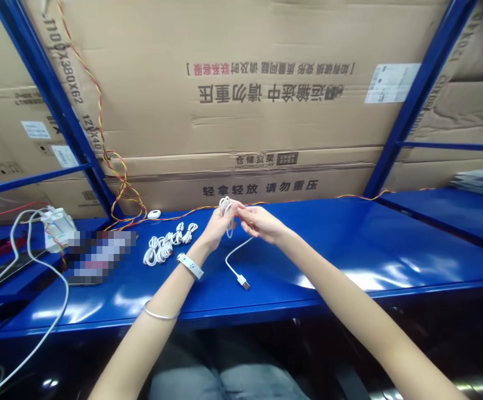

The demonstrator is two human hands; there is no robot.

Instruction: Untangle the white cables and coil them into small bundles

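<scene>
The left hand [216,228] holds a coiled white cable [226,206], the right hand [263,223] pinches it also; its USB plug [242,281] shows against the blue shelf [350,236].

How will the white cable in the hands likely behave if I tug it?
Probably floppy: the white cable is looped at the left hand and its tail curves. Likely light, since it looks thin. The plug, bulkier than the cord, may swing.

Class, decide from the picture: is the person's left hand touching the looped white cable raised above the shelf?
Touching. The head view shows the left hand gripping the looped white cable, its loops against the fingers.
</scene>
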